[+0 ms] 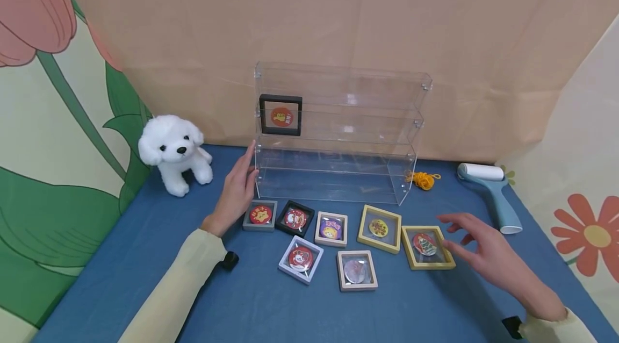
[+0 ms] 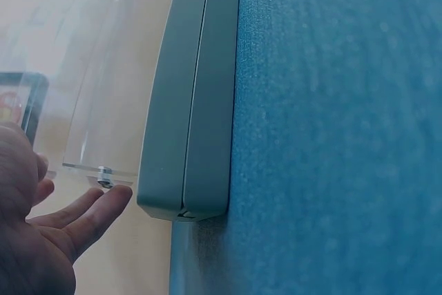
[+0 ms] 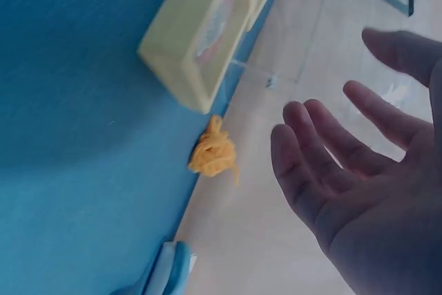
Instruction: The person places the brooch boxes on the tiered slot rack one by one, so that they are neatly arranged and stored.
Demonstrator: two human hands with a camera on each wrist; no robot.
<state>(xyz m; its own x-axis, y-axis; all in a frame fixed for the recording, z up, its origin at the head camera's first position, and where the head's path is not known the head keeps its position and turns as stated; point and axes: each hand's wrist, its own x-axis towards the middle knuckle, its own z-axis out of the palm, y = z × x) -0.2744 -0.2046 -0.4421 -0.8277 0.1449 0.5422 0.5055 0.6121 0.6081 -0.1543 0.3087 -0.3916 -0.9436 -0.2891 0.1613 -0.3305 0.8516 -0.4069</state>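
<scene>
My left hand (image 1: 238, 184) rests against the left side of a clear acrylic tiered shelf (image 1: 333, 171), its fingers extended. On an upper tier at the left stands a black square frame (image 1: 281, 132) with a red badge. Just above a yellow frame with a Christmas tree badge (image 1: 424, 244), my right hand (image 1: 493, 254) hovers with spread, lightly bent fingers, holding nothing. Beside the left hand lies a grey frame (image 1: 260, 215), whose edge (image 2: 186, 101) fills the middle of the left wrist view. The yellow frame's side (image 3: 173, 67) shows in the right wrist view.
More small frames lie before the shelf: black (image 1: 295, 218), pink (image 1: 331, 228), yellow (image 1: 379, 228), white (image 1: 301, 259) and pale pink (image 1: 357, 271). A white plush dog (image 1: 174, 152) sits left. An orange yarn bundle (image 1: 424, 180) and a blue lint roller (image 1: 498, 198) lie right.
</scene>
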